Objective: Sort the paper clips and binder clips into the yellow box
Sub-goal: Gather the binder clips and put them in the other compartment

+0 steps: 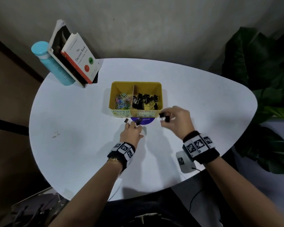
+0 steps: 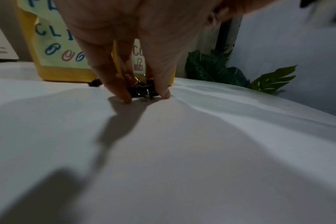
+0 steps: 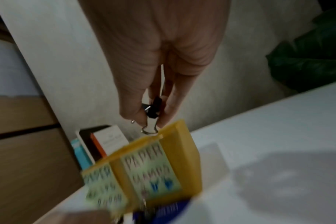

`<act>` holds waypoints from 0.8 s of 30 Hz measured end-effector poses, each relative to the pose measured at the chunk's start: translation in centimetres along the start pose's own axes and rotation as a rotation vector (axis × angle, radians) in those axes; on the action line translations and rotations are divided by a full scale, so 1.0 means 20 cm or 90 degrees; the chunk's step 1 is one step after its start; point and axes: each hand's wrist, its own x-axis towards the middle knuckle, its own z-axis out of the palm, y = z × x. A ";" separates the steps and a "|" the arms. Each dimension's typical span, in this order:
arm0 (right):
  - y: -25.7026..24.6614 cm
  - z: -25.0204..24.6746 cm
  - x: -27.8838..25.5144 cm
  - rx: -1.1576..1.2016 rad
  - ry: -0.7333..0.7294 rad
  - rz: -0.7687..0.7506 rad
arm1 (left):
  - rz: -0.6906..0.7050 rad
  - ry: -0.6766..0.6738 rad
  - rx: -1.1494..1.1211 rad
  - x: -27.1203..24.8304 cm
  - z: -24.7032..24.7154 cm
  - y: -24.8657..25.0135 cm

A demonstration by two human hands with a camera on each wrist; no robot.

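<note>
The yellow box (image 1: 160, 95) stands mid-table, coloured paper clips (image 1: 123, 101) in its left compartment and black binder clips (image 1: 146, 100) in its right one. My right hand (image 1: 166, 117) is raised beside the box's front right corner and pinches a black binder clip (image 3: 153, 109) between thumb and fingers. My left hand (image 1: 132, 125) reaches down to the table in front of the box, and its fingertips (image 2: 126, 99) close round a loose black binder clip (image 2: 142, 91). Another loose binder clip (image 1: 127, 120) lies just left of that hand.
A blue disc (image 1: 145, 121) with writing lies under the box's front edge. Books (image 1: 79, 60) lean on a teal bottle (image 1: 53, 63) at the table's (image 1: 203, 99) far left. A leafy plant (image 1: 261, 66) stands off the right edge. A small white device (image 1: 184, 163) sits near the front edge.
</note>
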 end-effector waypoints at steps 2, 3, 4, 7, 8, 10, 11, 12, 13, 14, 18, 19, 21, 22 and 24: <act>-0.07 -0.05 0.10 0.018 0.071 -0.030 | -0.009 0.007 -0.017 -0.03 0.03 -0.03; -0.10 -0.06 0.14 0.006 0.094 -0.037 | -0.007 0.011 -0.023 -0.05 0.03 -0.06; -0.12 -0.05 0.16 -0.030 0.117 -0.045 | -0.004 0.016 -0.032 -0.07 0.04 -0.09; -0.19 0.05 0.13 -0.182 0.142 -0.119 | -0.023 0.039 -0.087 -0.14 0.05 -0.20; -0.21 0.11 0.10 -0.217 0.106 -0.140 | -0.040 0.042 -0.107 -0.16 0.04 -0.24; -0.19 0.26 0.03 -0.284 -0.015 -0.140 | -0.060 0.037 -0.140 -0.18 0.01 -0.31; -0.17 0.34 0.00 -0.317 -0.065 -0.129 | -0.065 0.027 -0.157 -0.19 -0.01 -0.33; -0.15 0.42 -0.01 -0.352 -0.101 -0.122 | -0.071 0.016 -0.176 -0.20 -0.03 -0.36; -0.13 0.48 -0.01 -0.388 -0.129 -0.122 | -0.081 0.007 -0.198 -0.20 -0.05 -0.38; -0.13 0.53 0.00 -0.422 -0.151 -0.120 | -0.095 0.002 -0.225 -0.21 -0.07 -0.40; -0.10 0.63 0.07 -0.506 -0.181 -0.123 | -0.098 0.047 -0.357 -0.23 -0.16 -0.42; -0.08 0.63 0.08 -0.506 -0.183 -0.127 | -0.074 0.073 -0.383 -0.23 -0.19 -0.39; -0.05 0.61 0.08 -0.484 -0.180 -0.137 | -0.024 0.133 -0.428 -0.20 -0.29 -0.30; -0.02 0.60 0.08 -0.469 -0.180 -0.144 | -0.001 0.164 -0.447 -0.18 -0.34 -0.25; 0.04 0.57 0.05 -0.453 -0.179 -0.154 | 0.039 0.215 -0.464 -0.09 -0.42 -0.16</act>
